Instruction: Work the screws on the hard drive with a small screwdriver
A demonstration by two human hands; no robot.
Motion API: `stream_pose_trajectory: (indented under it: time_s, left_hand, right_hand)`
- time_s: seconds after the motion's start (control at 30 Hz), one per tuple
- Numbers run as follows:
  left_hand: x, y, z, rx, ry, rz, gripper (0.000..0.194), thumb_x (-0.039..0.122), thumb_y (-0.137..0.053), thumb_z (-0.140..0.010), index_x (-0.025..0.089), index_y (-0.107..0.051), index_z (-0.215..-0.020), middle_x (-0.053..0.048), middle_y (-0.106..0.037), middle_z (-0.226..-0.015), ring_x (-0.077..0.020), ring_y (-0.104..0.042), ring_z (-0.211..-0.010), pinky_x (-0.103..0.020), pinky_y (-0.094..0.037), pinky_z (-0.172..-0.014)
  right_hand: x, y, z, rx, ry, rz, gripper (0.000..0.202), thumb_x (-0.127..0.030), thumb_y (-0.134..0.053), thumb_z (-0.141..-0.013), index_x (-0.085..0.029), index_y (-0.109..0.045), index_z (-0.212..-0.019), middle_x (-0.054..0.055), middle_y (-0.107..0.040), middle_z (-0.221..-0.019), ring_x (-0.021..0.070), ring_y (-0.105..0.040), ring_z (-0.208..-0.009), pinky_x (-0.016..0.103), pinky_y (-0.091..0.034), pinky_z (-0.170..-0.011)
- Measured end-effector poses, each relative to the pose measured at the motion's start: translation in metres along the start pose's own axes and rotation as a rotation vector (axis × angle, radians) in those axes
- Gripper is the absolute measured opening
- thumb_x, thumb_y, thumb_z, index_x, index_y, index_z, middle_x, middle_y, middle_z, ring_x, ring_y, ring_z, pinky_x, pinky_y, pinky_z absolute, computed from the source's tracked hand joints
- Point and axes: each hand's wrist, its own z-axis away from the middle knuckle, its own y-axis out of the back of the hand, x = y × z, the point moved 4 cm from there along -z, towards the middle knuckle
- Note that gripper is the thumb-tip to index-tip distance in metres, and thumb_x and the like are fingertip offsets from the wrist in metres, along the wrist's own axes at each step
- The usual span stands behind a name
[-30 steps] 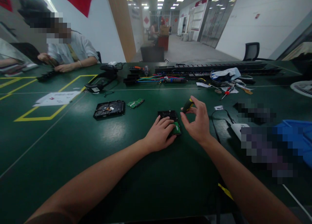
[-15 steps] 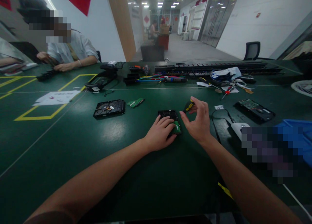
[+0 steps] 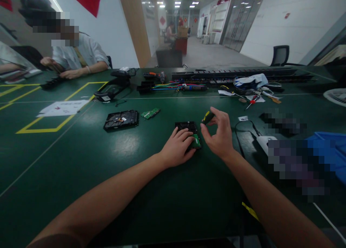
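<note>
A black hard drive (image 3: pixel 185 125) with a green circuit board (image 3: pixel 196 141) lies on the green table in front of me. My left hand (image 3: pixel 177 147) rests over it, fingers across the top and thumb along the near edge, steadying it. Just right of the drive, my right hand (image 3: pixel 218 132) is raised and pinches the black-and-yellow handle of a screwdriver (image 3: pixel 208 117). The handle tilts, and its shaft cannot be made out. Part of the drive is covered by my left fingers.
Left of the drive lie another hard drive (image 3: pixel 121 120) and a loose green circuit board (image 3: pixel 150 113). Farther back are bundled wires (image 3: pixel 173 85), a red-handled screwdriver (image 3: pixel 253 101) and a cloth (image 3: pixel 251 81). A blue bin (image 3: pixel 328 147) stands right; a co-worker (image 3: pixel 81 57) sits far left.
The screwdriver handle has shifted slightly left and turned a little in my right fingers. My left hand and the hard drive stay in place.
</note>
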Motion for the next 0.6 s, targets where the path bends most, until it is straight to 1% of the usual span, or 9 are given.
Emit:
stream_pose_trajectory:
  time_s: [0.2, 0.33, 0.47, 0.6]
  left_hand:
    - [0.0001, 0.0002, 0.0003, 0.002, -0.003, 0.002, 0.038, 0.041, -0.060, -0.100, 0.021, -0.061, -0.133, -0.012, -0.061, -0.147, -0.0358, -0.046, -0.150, -0.068, -0.025, -0.130]
    - [0.0004, 0.0000, 0.0002, 0.002, -0.005, -0.004, 0.038, 0.040, -0.060, -0.100, 0.021, -0.061, -0.133, -0.012, -0.060, -0.148, -0.0352, -0.046, -0.150, -0.067, -0.025, -0.130]
    - [0.0005, 0.0000, -0.0001, 0.003, -0.001, -0.002, 0.038, 0.041, -0.061, -0.100, 0.021, -0.061, -0.132, -0.012, -0.060, -0.148, -0.0352, -0.046, -0.149, -0.066, -0.024, -0.130]
    - [0.0002, 0.0000, -0.0002, 0.001, 0.000, -0.004, 0.038, 0.041, -0.061, -0.100, 0.021, -0.061, -0.132, -0.012, -0.060, -0.149, -0.0351, -0.046, -0.149, -0.066, -0.025, -0.130]
  right_hand:
    - [-0.0042, 0.0016, -0.0019, -0.012, 0.004, -0.010, 0.066, -0.015, -0.065, -0.095, -0.035, -0.042, -0.153, 0.009, -0.054, -0.131, 0.0228, -0.063, -0.102, 0.044, -0.064, -0.080]
    - [-0.0012, 0.0021, -0.0011, 0.019, 0.005, 0.014, 0.065, -0.017, -0.068, -0.094, -0.033, -0.042, -0.152, 0.009, -0.055, -0.127, 0.0219, -0.062, -0.096, 0.043, -0.063, -0.076]
    - [0.0030, 0.0026, 0.0006, 0.060, 0.008, 0.014, 0.067, -0.021, -0.074, -0.092, -0.033, -0.042, -0.149, 0.009, -0.056, -0.126, 0.0226, -0.062, -0.094, 0.041, -0.061, -0.071]
    - [0.0044, 0.0017, 0.0013, 0.052, 0.006, -0.005, 0.067, -0.021, -0.074, -0.092, -0.035, -0.042, -0.149, 0.009, -0.056, -0.129, 0.0229, -0.062, -0.096, 0.043, -0.063, -0.073]
